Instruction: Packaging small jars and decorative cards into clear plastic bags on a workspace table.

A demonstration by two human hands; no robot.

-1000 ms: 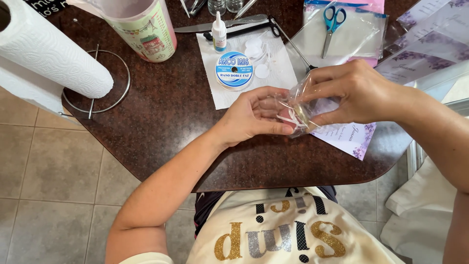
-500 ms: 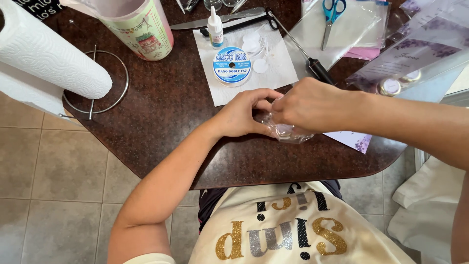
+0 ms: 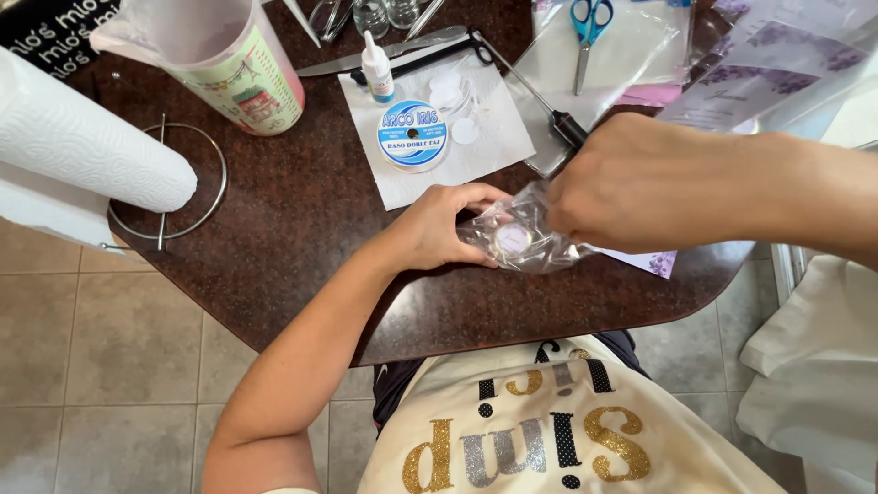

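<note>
The left hand and the right hand are together at the centre of the frame, both closed on a small clear plastic bag that lies low over the dark brown table. The left hand pinches the left end of the bag, and the right hand grips its right end from above. Inside the bag a small round piece with a pale face shows between the two hands.

Half a second ago the right hand covered most of the bag and the round piece was hidden; now the right hand sits further to the right and a little higher, so the bag is stretched out and its content is visible. The left hand has hardly moved.

Just above the hands a white paper sheet lies on the table, and on it are a round blue and white ribbon spool, a small white glue bottle and some white round stickers. A black-handled tool lies next to the right hand, partly behind it. Blue scissors rest on clear bags at the upper right. At the upper left stand a decorated cup and a paper towel roll on a wire holder.
</note>
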